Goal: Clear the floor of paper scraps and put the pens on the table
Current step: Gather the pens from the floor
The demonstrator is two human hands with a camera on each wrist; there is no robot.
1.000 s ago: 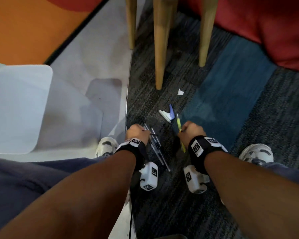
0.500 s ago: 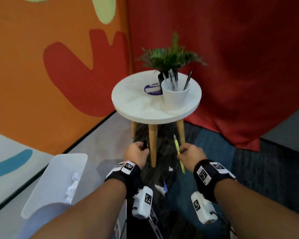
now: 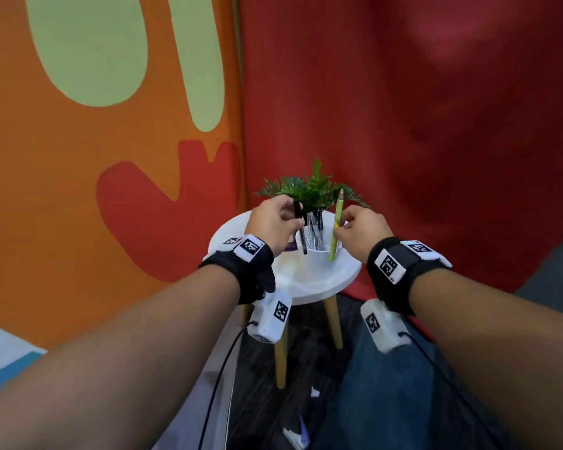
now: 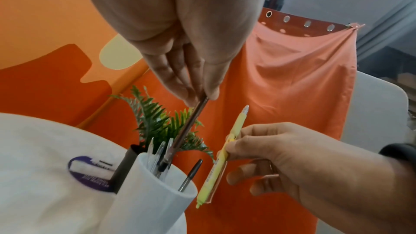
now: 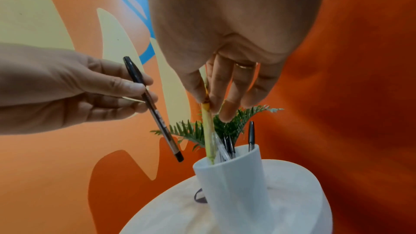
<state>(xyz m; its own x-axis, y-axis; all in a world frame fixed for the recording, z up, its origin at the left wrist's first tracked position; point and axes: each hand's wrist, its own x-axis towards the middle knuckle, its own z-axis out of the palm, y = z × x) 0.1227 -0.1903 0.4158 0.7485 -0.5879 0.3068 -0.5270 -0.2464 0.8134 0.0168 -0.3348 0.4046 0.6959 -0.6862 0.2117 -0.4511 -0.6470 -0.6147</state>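
Now up from the floor: head view, left hand [image 3: 273,222] pinches black pen [image 3: 300,229], right hand [image 3: 363,233] yellow pen [image 3: 336,228], both over white cup [image 3: 319,259] on table [image 3: 342,276]; scraps [image 3: 315,392] remain below. Left wrist: black tip among cup's pens. Right wrist: yellow tip at rim, little spare room.

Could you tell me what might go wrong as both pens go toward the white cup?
The tall white plastic cup already holds several pens, so the black ballpoint pen and yellow-green pen could jam, or nudge the cup over. Paper scraps left on the dark carpet could be forgotten.
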